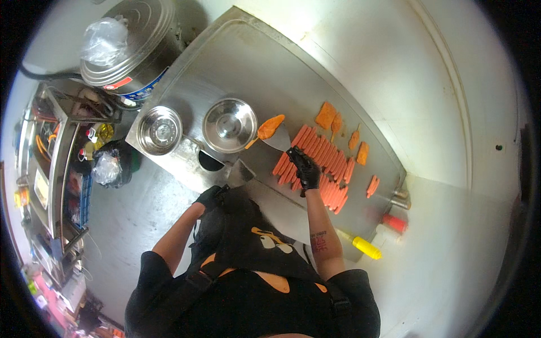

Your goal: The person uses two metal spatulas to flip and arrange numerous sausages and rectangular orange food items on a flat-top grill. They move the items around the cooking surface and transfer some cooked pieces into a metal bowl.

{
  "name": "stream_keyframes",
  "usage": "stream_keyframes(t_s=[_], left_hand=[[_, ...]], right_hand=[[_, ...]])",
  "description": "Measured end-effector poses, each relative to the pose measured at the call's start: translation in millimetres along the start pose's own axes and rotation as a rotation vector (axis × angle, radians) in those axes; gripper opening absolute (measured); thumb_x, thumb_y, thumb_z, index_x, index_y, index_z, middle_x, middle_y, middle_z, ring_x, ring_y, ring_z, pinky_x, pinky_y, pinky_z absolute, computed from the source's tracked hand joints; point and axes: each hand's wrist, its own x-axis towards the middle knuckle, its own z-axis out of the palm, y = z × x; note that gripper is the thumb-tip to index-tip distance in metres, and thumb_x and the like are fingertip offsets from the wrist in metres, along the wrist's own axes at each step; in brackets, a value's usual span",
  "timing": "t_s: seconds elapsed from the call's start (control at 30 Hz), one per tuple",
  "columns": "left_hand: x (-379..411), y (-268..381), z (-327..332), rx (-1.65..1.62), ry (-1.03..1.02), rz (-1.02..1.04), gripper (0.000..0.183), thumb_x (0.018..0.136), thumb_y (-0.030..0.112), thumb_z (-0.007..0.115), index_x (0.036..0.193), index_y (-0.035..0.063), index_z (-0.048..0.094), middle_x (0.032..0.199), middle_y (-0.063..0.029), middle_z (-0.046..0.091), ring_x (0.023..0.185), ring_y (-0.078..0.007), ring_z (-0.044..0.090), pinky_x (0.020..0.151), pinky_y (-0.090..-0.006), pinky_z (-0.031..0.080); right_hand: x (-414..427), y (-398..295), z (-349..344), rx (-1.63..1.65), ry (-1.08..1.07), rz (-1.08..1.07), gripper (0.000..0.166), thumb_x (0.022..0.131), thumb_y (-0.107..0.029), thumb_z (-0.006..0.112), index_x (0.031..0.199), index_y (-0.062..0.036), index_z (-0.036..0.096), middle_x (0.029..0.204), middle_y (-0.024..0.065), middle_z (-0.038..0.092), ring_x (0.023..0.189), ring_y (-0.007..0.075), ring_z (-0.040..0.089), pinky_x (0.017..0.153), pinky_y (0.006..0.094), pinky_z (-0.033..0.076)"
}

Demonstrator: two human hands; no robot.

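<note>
My right hand (308,172), in a black glove, grips the dark handle of a metal spatula (277,137). An orange-brown piece of food on a stick (270,127) lies at the spatula's blade, beside a steel bowl (229,126). Rows of sausages (323,153) lie on the flat steel griddle (270,76) around and under my right hand. My left hand (211,197), also black-gloved, is shut on the dark handle of a second metal scraper (241,171) near the griddle's front edge.
A second steel bowl (160,130) stands at the left corner. Beyond the sausages lie flat orange pieces (326,115). A yellow squeeze bottle (367,248) and a red one (395,222) are at the right end. A large lidded metal drum (127,46) and a rack (63,156) stand left.
</note>
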Motion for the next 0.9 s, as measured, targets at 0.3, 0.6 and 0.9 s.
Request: stream_keyframes(t_s=[0.3, 0.6, 0.9], left_hand=[[-16.4, 54.5, -23.4, 0.442, 0.232, 0.071, 0.026, 0.088, 0.025, 0.054, 0.107, 0.0126, 0.066, 0.108, -0.0155, 0.064, 0.101, -0.0349, 0.060, 0.087, -0.0411, 0.047], [50.3, 135.3, -59.8, -0.095, 0.664, 0.524, 0.027, 0.086, 0.024, 0.067, 0.108, 0.0085, 0.067, 0.098, -0.0124, 0.068, 0.090, -0.0253, 0.065, 0.078, -0.0332, 0.050], [98.9, 137.0, -63.2, -0.291, 0.300, 0.353, 0.041, 0.084, 0.033, 0.069, 0.111, 0.0036, 0.065, 0.100, -0.0087, 0.068, 0.088, -0.0167, 0.063, 0.080, -0.0295, 0.049]], right_hand=[[-50.6, -46.5, 22.6, 0.188, 0.035, 0.208, 0.034, 0.094, -0.012, 0.054, 0.124, 0.0050, 0.056, 0.114, 0.0109, 0.066, 0.094, 0.0125, 0.066, 0.048, 0.0164, 0.036], [-58.1, -27.0, 26.5, -0.444, -0.160, -0.092, 0.030, 0.096, -0.018, 0.050, 0.122, -0.0119, 0.062, 0.124, 0.0060, 0.061, 0.115, 0.0177, 0.057, 0.097, 0.0293, 0.046], [-62.6, -86.9, 40.9, -0.413, -0.173, 0.188, 0.031, 0.097, -0.018, 0.049, 0.125, -0.0111, 0.059, 0.126, 0.0061, 0.060, 0.116, 0.0161, 0.056, 0.098, 0.0284, 0.045]])
